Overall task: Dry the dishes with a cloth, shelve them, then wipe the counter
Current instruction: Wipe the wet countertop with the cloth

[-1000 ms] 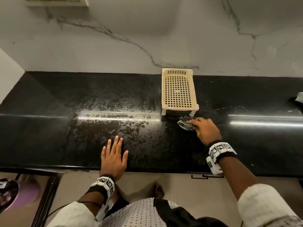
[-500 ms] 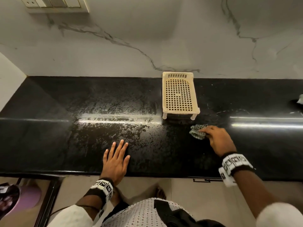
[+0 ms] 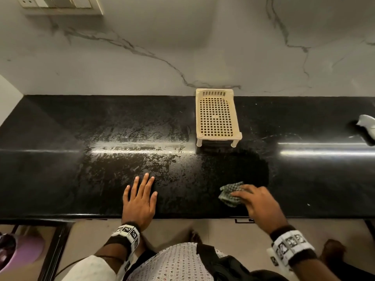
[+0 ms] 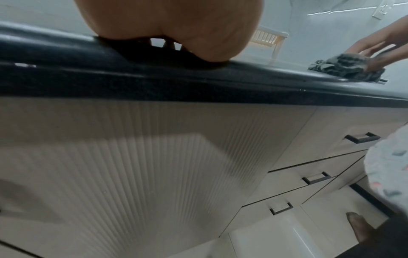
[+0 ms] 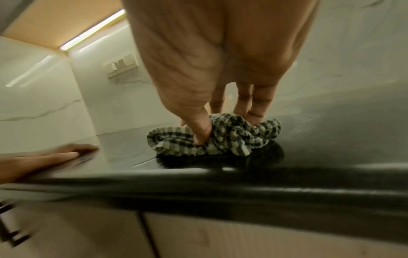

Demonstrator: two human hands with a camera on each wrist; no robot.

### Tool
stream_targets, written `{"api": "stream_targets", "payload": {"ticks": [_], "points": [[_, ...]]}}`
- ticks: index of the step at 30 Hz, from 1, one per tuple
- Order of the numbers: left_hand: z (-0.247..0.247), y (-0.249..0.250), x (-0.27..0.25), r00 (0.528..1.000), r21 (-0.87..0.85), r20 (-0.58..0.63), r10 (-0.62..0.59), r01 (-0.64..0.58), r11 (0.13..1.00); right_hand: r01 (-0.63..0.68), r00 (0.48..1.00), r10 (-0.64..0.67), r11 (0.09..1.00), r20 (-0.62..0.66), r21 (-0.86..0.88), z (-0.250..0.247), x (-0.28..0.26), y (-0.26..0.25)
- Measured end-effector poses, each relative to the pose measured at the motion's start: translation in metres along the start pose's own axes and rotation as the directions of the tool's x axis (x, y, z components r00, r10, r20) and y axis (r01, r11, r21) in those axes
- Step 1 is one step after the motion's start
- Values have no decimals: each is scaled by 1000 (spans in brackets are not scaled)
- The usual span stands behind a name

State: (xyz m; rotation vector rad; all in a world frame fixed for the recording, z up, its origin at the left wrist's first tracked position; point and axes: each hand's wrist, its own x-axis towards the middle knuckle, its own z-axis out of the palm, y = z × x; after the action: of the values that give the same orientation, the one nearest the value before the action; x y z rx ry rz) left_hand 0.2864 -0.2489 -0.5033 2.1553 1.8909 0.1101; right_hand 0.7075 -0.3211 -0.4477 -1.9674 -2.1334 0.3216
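Note:
A crumpled grey-and-black checked cloth (image 3: 230,193) lies on the black stone counter (image 3: 60,159) near its front edge. My right hand (image 3: 257,201) bears down on the cloth (image 5: 212,136), thumb and fingertips dug into its folds. Flat on the counter to the left rests my left hand (image 3: 141,199), fingers straight and spread, about a hand's width from the cloth. The left wrist view shows the cloth (image 4: 348,69) under the right hand (image 4: 379,45). A wet streaky film covers the counter left of the rack; a dark strip runs in front of it.
A cream perforated plastic rack (image 3: 216,116) on short legs stands at the back against the marble wall. A pale object (image 3: 368,126) lies at the counter's far right edge. Drawers with black handles (image 4: 362,137) sit below the counter. A switch plate (image 3: 58,4) hangs top left.
My right hand has dragged the cloth from just in front of the rack toward me and the counter's front edge. The left hand has stayed flat in place.

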Motion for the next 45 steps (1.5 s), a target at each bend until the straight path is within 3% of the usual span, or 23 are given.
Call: {"api": "stream_targets", "payload": {"ticks": [4,10,14,21,35,45], "points": [[0,1,0,1000,-6,-2,5,-5,1000,14,999,-14,1000,49,-4,9,-22,-18],[-3,0,2,1000,-39,17,11,-11,999,-184,983,184,983,-28,1,2,-26,6],[-6,-1,2,999,-60,37,9,-7,998,-303,951,302,953,-63,-18,-6,30,37],[-6,-6,3,998,-79,59,33,-28,996,-332,943,330,942,-52,-40,-18,146,83],[-1,-8,1,998,2,11,56,-56,998,-284,958,286,943,-14,-173,-40,319,109],[-2,-6,1,999,59,4,54,-55,997,-280,960,278,951,-32,-134,-45,411,125]]}}
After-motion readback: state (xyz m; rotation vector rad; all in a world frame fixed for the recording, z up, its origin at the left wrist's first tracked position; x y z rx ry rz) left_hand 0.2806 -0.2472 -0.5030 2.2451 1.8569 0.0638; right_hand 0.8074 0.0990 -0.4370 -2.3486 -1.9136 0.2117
